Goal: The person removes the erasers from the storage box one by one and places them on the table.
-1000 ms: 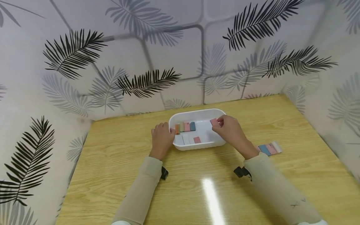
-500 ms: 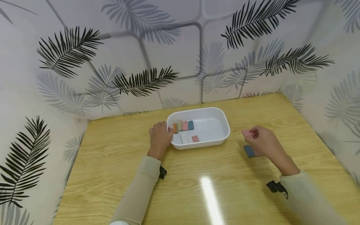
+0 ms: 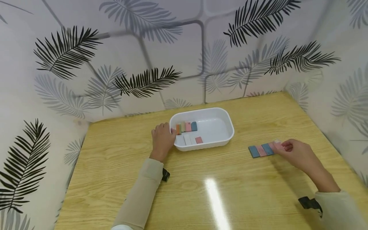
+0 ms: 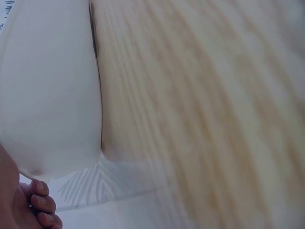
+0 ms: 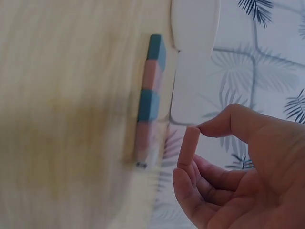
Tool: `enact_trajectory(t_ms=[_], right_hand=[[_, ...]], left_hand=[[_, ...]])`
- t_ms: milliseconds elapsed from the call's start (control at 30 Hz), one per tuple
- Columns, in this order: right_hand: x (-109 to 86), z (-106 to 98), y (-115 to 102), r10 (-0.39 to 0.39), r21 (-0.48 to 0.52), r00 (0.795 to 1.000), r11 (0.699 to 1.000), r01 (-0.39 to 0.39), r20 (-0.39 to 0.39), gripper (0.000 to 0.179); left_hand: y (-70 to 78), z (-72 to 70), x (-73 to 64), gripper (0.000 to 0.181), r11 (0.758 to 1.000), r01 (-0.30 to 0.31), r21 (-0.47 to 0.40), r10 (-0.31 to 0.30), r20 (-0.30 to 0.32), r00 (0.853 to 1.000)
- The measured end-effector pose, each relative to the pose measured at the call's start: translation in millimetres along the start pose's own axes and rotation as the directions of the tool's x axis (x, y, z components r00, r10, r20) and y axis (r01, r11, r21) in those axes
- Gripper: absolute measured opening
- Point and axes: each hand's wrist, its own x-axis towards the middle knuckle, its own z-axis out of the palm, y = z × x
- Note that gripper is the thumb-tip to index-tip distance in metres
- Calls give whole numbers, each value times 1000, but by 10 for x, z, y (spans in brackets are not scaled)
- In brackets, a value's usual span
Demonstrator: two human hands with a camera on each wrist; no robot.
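Pink block [image 5: 189, 145] in right fingers [image 5: 187, 191], narrow side only in right-wrist view

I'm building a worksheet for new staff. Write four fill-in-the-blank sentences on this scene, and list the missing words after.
1. The left hand grips the rim of the ____ tray.
2. The right hand pinches a ____ block.
3. From the person's side, the row of blocks on the table lies to the tray's ____.
4. The row's end nearest the tray is ____.

Missing words: white; pink; right; blue.
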Motion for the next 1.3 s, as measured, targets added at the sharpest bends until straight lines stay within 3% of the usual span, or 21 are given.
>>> enact_trajectory(t_ms=[233, 400, 1033, 1200, 1300], right_hand=[[-91, -31, 303, 19, -47, 997, 999, -15, 77, 58], [-63, 4, 409, 15, -62, 996, 998, -9, 91, 56], [26, 90, 391, -2, -31, 999, 1000, 4, 51, 49], [77, 100, 398, -25, -74, 997, 997, 30, 72, 45], [77, 53, 295, -36, -138, 996, 989, 47, 80, 46]], left_hand=[[-20, 15, -3, 27, 1000, 12, 2, -12, 13, 1000], [-41, 21, 14, 27, 1000, 15, -5, -15, 13, 1000], [-22, -11, -3, 27, 999, 26, -18, -26, 20, 999], [-27, -15, 7, 26, 999, 24, -21, -24, 12, 1000], [-19, -22, 7, 28, 1000, 19, -19, -19, 11, 1000]])
